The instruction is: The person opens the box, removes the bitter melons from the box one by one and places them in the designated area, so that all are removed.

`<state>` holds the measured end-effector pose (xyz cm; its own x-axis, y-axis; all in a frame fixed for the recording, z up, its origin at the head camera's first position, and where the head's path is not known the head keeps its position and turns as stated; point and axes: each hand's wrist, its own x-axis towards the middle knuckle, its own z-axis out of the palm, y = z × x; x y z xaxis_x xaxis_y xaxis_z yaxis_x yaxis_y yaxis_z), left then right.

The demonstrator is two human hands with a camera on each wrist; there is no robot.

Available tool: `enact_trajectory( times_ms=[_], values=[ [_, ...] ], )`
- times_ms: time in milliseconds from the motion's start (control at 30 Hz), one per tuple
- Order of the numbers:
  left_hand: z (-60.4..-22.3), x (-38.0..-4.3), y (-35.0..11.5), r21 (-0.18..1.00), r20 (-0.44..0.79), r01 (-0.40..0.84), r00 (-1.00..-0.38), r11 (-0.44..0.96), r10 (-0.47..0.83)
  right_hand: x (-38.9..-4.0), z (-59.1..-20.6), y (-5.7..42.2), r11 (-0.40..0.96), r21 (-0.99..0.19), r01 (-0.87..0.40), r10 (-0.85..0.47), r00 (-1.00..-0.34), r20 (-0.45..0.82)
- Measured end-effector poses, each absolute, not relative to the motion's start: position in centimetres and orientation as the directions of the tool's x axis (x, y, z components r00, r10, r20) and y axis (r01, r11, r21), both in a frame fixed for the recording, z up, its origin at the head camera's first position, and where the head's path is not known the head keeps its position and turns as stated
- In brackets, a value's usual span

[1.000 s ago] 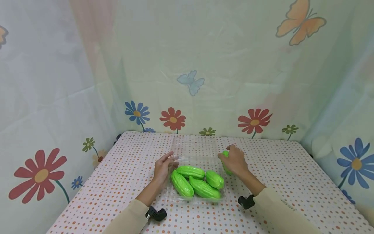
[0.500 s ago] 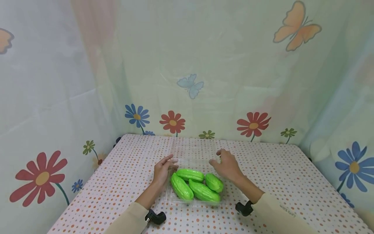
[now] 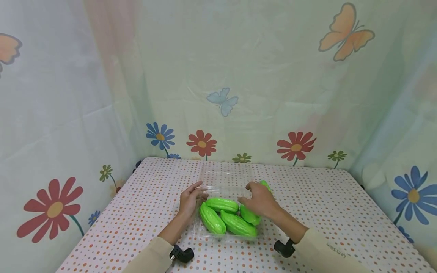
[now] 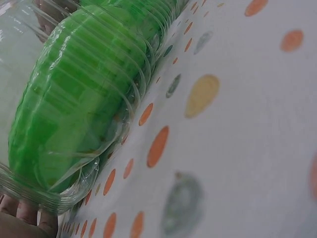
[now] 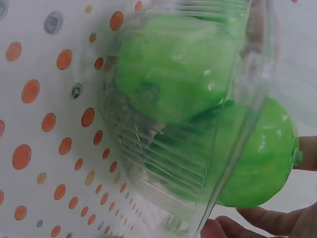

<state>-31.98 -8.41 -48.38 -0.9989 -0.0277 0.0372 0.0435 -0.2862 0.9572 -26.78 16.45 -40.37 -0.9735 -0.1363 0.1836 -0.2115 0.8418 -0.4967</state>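
Note:
A clear plastic container [image 3: 232, 236] sits on the table with several green bitter melons [image 3: 212, 218] inside. My left hand [image 3: 189, 199] is at its back left corner; in the left wrist view its fingers [image 4: 29, 218] touch the outer wall, seemingly without gripping. My right hand [image 3: 261, 200] is above the container's right side, holding another bitter melon [image 5: 257, 153] between thumb and fingers. That melon lies across the rim, partly above it. From the head, only its tip shows beyond the hand, which also covers part of a melon [image 3: 250, 215] inside.
The container's clear lid [image 3: 225, 175] lies opened back behind it. A dotted cloth covers the table [image 3: 307, 197]. Curtains with printed flowers and butterflies [image 3: 222, 76] rise at the back and both sides. Small black wrist cameras [image 3: 284, 248] hang below each sleeve.
My right hand has moved left from beside the container to over its right side, bringing the bitter melon along. The left hand has stayed in place. The head view has tilted slightly up.

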Motion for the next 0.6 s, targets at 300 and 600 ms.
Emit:
enact_trajectory(
  times_ms=[300, 600],
  values=[
    [-48.4, -32.1, -8.3, 0.957, 0.038, 0.046, -0.999, -0.287, -0.032, -25.9, -40.4, 15.8, 0.877, -0.391, -0.279, -0.249, -0.960, 0.127],
    [-48.3, -32.1, -8.3, 0.956, 0.029, 0.038, -0.999, -0.292, -0.034, -25.2, -41.1, 15.0, 0.916, -0.222, -0.334, -0.315, -0.942, 0.117]
  ],
)
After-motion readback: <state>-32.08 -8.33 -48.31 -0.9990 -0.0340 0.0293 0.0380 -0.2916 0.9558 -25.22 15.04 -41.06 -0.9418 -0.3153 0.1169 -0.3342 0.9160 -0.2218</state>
